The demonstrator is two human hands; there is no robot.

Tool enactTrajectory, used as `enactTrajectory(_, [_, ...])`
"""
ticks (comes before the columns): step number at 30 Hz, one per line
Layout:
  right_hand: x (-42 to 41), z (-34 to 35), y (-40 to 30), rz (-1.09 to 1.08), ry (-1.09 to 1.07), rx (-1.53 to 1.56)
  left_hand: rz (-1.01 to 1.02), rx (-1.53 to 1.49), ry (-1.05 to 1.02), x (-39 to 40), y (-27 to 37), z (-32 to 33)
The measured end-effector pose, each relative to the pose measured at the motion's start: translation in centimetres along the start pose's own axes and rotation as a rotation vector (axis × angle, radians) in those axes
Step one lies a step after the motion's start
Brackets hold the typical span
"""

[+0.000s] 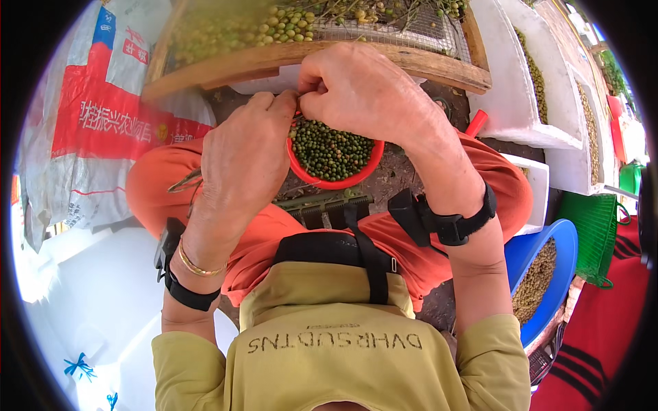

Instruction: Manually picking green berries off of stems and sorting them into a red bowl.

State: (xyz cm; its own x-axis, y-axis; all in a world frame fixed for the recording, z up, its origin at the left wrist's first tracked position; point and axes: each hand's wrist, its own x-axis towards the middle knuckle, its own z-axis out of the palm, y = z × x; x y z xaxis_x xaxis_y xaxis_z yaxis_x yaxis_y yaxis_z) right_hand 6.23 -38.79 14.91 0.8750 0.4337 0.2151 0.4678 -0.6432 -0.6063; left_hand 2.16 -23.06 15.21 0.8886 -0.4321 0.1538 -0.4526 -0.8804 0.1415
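My left hand (pixel 249 146) is closed, back upward, over the left side of a red plastic bowl (pixel 378 156). Thin dry stalks (pixel 187 182) stick out beneath its heel. My right hand (pixel 360 95) curls over the bowl's far rim, thumb and forefinger pinched against the left fingertips. A small dark bit of stalk (pixel 301 94) shows where the fingertips meet; the rest is hidden. Many small round dark green berries (pixel 334 153) fill the bowl, a few of them brownish. It stands on the ground between my bent knees.
Beyond the hands lies a wood-framed wire mesh screen (pixel 437 69) with pale green fruits (pixel 288 25) and stemmed sprigs (pixel 354 10). White foam boxes (pixel 506 110) stand at right, near a blue basin (pixel 565 251) of tan berries and a green basket (pixel 586 239). Printed sacks (pixel 110 115) lie left.
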Motion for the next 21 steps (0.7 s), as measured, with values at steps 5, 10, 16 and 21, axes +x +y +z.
enactTrajectory(5, [-0.2,0.7,1.0,0.127,-0.071,0.280,-0.046,-0.116,-0.044,-0.3,-0.4,0.3])
enactTrajectory(10, [-1.2,0.7,1.4,0.401,-0.064,0.862,-0.062,-0.316,-0.008,-0.8,-1.2,1.1])
enactTrajectory(16, [-4.7,0.5,0.2,0.361,-0.041,1.376,-0.092,-0.365,0.057,-1.2,-2.0,1.8])
enactTrajectory(21, [-4.4,2.5,-2.3,0.428,-0.007,0.750,-0.058,-0.327,0.102,-1.1,-1.4,2.2])
